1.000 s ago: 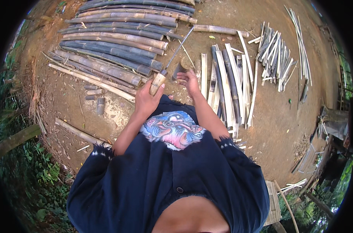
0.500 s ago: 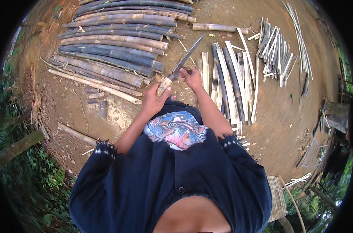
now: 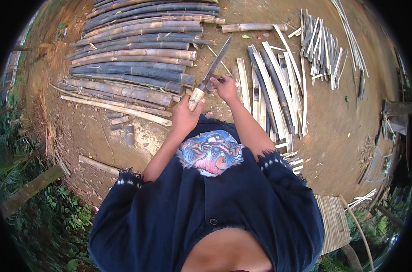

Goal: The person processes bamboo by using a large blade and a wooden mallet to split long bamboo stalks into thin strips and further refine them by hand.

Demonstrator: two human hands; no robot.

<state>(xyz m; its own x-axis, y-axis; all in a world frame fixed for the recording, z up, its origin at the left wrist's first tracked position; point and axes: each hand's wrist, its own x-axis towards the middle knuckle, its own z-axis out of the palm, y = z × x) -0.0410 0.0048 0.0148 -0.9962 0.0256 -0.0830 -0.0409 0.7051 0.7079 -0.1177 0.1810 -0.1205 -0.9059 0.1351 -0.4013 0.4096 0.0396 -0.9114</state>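
A machete (image 3: 218, 59) with a pale, thick handle points up and away in front of my body. My left hand (image 3: 186, 115) is wrapped round the handle, thumb along its side. Close beside the base of the blade is my right hand (image 3: 224, 89), fingers curled in a pinch. Something small and dark shows at its fingertips, too small to name. Whether those fingers touch the blade I cannot tell.
Dark and tan bamboo poles (image 3: 132, 55) lie in rows at the far left. Split bamboo strips (image 3: 271, 84) rest just right of my hands, with a pile of thinner slats (image 3: 321, 47) beyond. Short bamboo pieces (image 3: 130, 135) lie on the dirt at left.
The view has shifted slightly, and the blade now stands a little more upright. Both hands keep nearly the same places, the left still round the machete handle.
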